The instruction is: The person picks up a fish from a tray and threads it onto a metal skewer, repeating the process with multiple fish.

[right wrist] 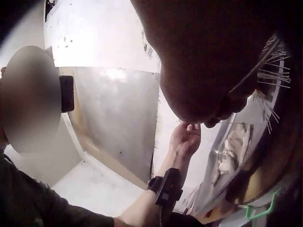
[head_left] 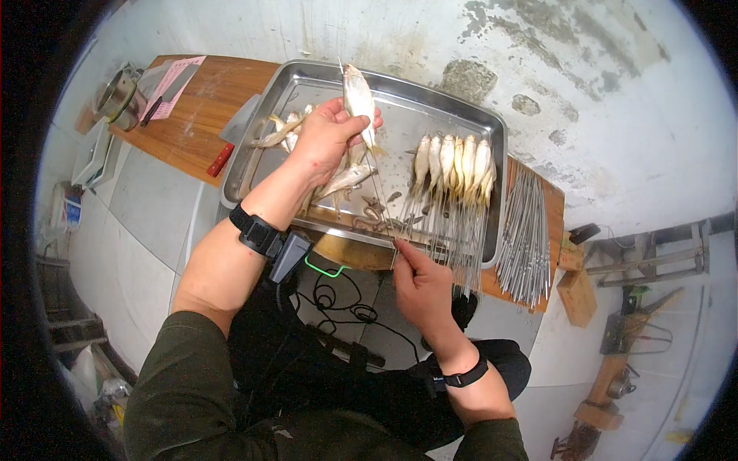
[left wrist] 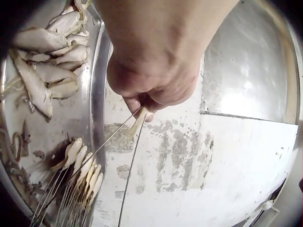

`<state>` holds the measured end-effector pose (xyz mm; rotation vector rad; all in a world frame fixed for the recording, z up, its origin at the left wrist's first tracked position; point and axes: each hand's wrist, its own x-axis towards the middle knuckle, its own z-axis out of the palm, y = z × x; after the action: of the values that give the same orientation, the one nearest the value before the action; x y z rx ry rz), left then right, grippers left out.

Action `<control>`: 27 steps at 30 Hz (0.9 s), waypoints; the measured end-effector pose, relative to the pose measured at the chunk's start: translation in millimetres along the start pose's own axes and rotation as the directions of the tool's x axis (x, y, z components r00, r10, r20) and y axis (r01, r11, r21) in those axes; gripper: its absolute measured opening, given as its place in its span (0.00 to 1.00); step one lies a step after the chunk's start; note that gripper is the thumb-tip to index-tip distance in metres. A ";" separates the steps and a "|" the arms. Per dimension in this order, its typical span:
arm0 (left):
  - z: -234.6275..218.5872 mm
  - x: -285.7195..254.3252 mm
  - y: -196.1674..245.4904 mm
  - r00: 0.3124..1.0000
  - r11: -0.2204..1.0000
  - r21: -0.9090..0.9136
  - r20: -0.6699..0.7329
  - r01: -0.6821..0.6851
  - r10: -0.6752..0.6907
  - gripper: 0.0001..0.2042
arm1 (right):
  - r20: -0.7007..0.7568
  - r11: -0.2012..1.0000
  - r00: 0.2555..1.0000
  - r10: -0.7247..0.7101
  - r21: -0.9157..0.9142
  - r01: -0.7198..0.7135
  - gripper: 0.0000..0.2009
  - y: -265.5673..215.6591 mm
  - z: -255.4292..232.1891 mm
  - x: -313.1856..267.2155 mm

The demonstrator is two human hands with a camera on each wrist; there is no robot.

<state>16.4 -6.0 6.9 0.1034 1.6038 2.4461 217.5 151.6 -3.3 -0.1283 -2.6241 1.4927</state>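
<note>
- Head view gives the whole setup: steel tray (head_left: pixel 492 134) on a wooden board (head_left: pixel 200 115), board on a white-tiled counter (head_left: pixel 146 207); stained grey-white floor or wall surface beyond.
- Same view, room stuff: wood blocks and tools lower right, metal pot (head_left: pixel 117 94) w/ pink paper (head_left: pixel 173 84) at far left end of board, red-handled knife (head_left: pixel 229 142) just left of tray.
- Loose bundle of bare metal skewers (head_left: pixel 526 230) lies on board right of tray, apart from it.
- In tray: row of skewered fish (head_left: pixel 455 163) at right, their skewer ends sticking out over the near rim; pile of loose fish (head_left: pixel 288 131) at left; dark scraps betw. them.
- Left hand (head_left: pixel 327 134) raised over tray, fingers curled round one small silver fish (head_left: pixel 359 100), held upright, head up.
- Right hand (head_left: pixel 419 280) at near rim of tray, thumb and fingers pinching the low end of a thin skewer (head_left: pixel 382 198) that runs up to the held fish.
- L wrist view adds what head view lacks: fish tail (left wrist: pixel 137 124) poking out under the closed fingers, skewer beside it, tray rim just left.
- R wrist view: mostly dark underside of the right hand, grip not readable there; far-off left hand (right wrist: pixel 185 138) seen, plus green hook (right wrist: pixel 260 210) at lower right.
</note>
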 end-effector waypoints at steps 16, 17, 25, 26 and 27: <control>0.1 -0.8 -4.5 0.997 0.994 -0.080 -0.003 0.076 -0.076 0.13 | -0.110 0.995 0.989 -0.102 -0.018 0.101 0.12 10.3 16.2 3.5; 0.2 -1.6 -4.2 0.997 0.994 -0.081 -0.003 0.075 -0.076 0.13 | -0.123 0.992 0.984 -0.130 -0.015 0.129 0.12 11.9 17.6 4.0; -3.6 -0.8 -3.6 0.992 0.974 -0.192 0.055 0.120 -0.111 0.11 | -0.122 0.976 0.972 -0.201 -0.112 0.188 0.12 28.5 23.7 10.8; -4.3 -0.4 -3.1 0.992 0.974 -0.192 0.054 0.119 -0.110 0.11 | -0.125 0.974 0.970 -0.207 -0.122 0.192 0.12 30.1 24.5 11.3; -5.1 0.0 -2.3 0.992 0.970 -0.211 0.059 0.121 -0.111 0.11 | -0.125 0.974 0.970 -0.207 -0.122 0.192 0.12 31.4 25.3 12.2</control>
<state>15.8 -9.8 2.7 0.0307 1.2788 2.4876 202.2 147.8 -42.4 0.0241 -2.5232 1.2317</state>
